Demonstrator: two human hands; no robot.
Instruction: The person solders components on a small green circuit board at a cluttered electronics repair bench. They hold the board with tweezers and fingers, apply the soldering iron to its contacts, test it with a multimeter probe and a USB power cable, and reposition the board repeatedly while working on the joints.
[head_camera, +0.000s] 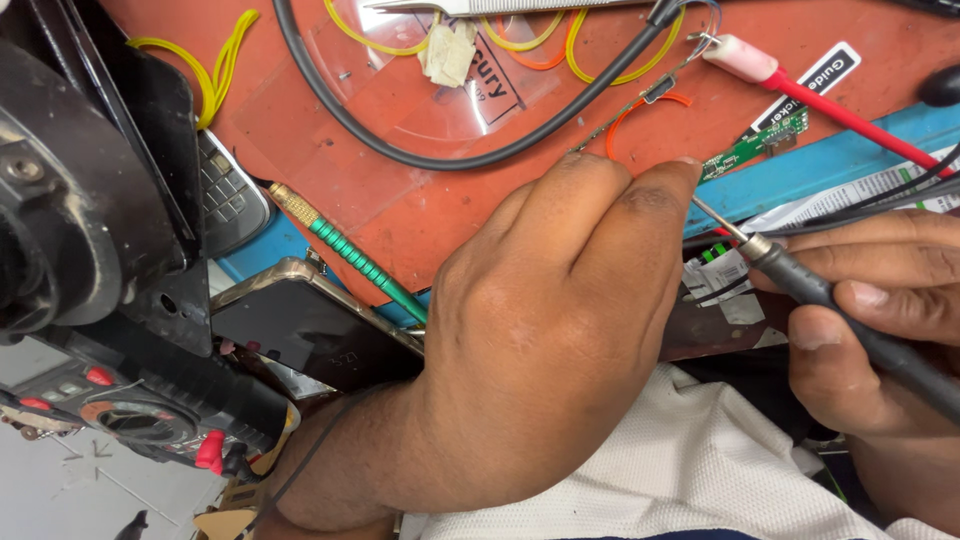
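Both our hands are low in the frame and close together, working at the edge of the orange mat. Our left hand lies knuckles-up with fingers curled down, their tips pressed near a small green circuit board at about two o'clock from the knuckles; whether they pinch anything underneath we cannot tell, as the back of the hand hides it. Our right hand, at three o'clock, is closed around the dark handle of a soldering iron in a pen grip, its thin metal tip slanting up toward eleven o'clock and ending just beside our left fingertips and the board.

At twelve o'clock from the board a red-handled probe with a pale tip lies on the mat, and a thick black cable loops across the top beside a clear round plastic disc and yellow rubber bands. A thin orange wire loop sits just above our left fingers. Over at nine o'clock a green-and-brass screwdriver lies diagonally, a keypad phone beyond it, and a dark smartphone nearer, partly covered by our left wrist. A black microscope stand fills the left edge, a multimeter below it. White cloth lies under our wrists.
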